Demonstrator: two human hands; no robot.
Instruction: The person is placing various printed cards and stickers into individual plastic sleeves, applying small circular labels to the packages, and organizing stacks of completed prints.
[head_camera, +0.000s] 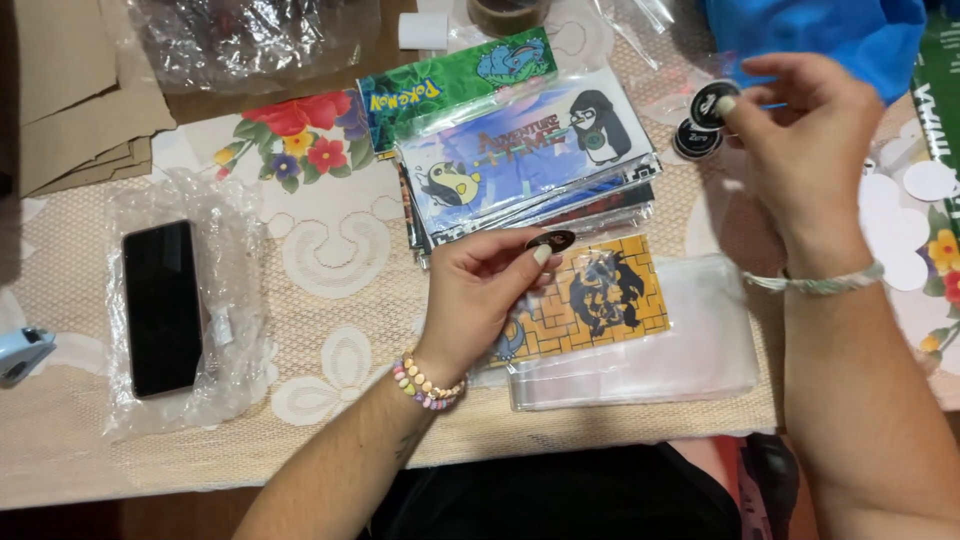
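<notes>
Round black sticker (712, 103) pinched at far right of bench (100, 460), between thumb and fingertips of right hand (800, 130), face tilted toward camera. More black discs (696, 140) just below it, lying flat, partly hidden by the fingers. Right grip closed on the one sticker only.

Left hand (475, 300) nearer centre, grip closed around the left end of a yellow printed card (600, 295) in a clear sleeve; small dark oval sticker (550, 240) resting at the fingertips, above the card's upper edge. Card's long axis running left to right, slightly raised toward the right. Card lying partly over a pile of empty clear sleeves (690, 350).

Key relation: round sticker well apart from card, up and to the right of it; right hand the nearer one to the discs, left hand the only one on the card.

Stack of printed cards (530, 160) just beyond left hand, fanned, long axis also left to right. Dark phone (160, 305) on bubble wrap (225, 200) far left, untouched. Blue plastic bag (840, 30) beyond right hand. Exact contact of oval sticker with finger or card unclear.
</notes>
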